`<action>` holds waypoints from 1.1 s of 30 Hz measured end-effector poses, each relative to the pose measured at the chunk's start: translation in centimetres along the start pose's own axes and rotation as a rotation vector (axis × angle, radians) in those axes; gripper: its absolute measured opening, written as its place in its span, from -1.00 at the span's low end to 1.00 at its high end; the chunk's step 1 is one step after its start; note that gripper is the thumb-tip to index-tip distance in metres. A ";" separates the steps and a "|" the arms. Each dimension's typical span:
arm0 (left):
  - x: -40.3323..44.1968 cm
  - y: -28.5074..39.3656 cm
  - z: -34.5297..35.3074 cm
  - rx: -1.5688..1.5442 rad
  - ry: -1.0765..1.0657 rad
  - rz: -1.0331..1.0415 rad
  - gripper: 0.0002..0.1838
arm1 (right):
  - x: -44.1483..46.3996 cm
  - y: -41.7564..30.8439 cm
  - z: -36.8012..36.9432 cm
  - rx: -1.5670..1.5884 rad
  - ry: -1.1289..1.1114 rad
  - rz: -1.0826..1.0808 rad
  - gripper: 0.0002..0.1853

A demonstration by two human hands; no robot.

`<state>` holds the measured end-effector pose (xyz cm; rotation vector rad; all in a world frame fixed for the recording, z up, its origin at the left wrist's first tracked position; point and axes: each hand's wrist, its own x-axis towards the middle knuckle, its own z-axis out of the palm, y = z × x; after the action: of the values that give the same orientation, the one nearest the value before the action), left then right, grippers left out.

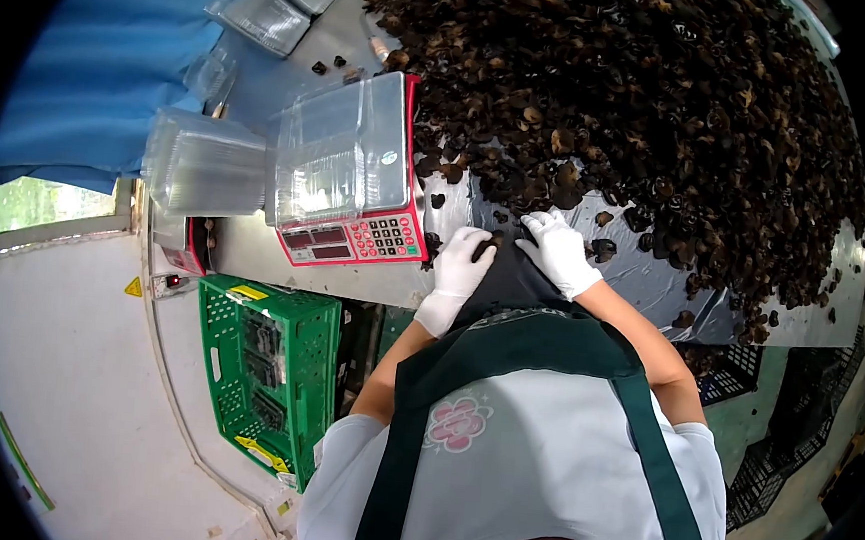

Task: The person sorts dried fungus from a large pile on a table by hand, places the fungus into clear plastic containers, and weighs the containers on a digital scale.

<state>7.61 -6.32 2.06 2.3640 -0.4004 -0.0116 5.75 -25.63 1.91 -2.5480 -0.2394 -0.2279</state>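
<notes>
My left hand (461, 264), in a white glove, has its fingers closed on a small dark wood ear mushroom (494, 241), just above the table's near edge. To its right, my right hand (561, 251), gloved in white too, has thumb and fingers apart. Its fingertips point at the near edge of a big heap of dark brown wood ear mushrooms (645, 94). No piece shows in that hand. Beside my left hand stands a red digital scale (375, 236) with clear plastic trays (332, 153) stacked on its plate.
More clear plastic trays (204, 166) are stacked left of the scale, with others (270, 10) further back. A green crate (266, 379) holding dark packs is below the table at left. Black crates (792, 436) stand below at right. A blue curtain (96, 66) hangs at left.
</notes>
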 end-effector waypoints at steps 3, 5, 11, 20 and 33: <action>-0.3 -1.0 -0.6 -0.099 0.103 -0.108 -0.78 | 1.1 -0.6 1.1 -0.001 -0.054 -0.014 -0.74; -0.1 -1.2 -0.7 -0.190 0.047 -0.318 -0.79 | 1.5 -0.3 2.0 -0.051 -0.133 -0.039 -0.90; 1.4 -0.4 -0.9 -0.202 0.073 -0.338 -0.75 | -1.6 0.6 -0.6 -0.179 -0.238 -0.074 -0.93; 2.6 0.5 0.6 -0.018 -0.001 -0.134 -0.66 | -14.2 6.1 -10.2 -0.275 -0.460 0.166 -0.93; 7.4 3.3 0.0 0.160 0.067 0.246 -0.31 | -10.7 4.9 -13.4 -0.184 -0.098 0.459 -0.37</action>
<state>13.67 -10.75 5.03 2.4475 -0.6788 0.2214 -5.08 -38.42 8.12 -2.7131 0.3458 0.0547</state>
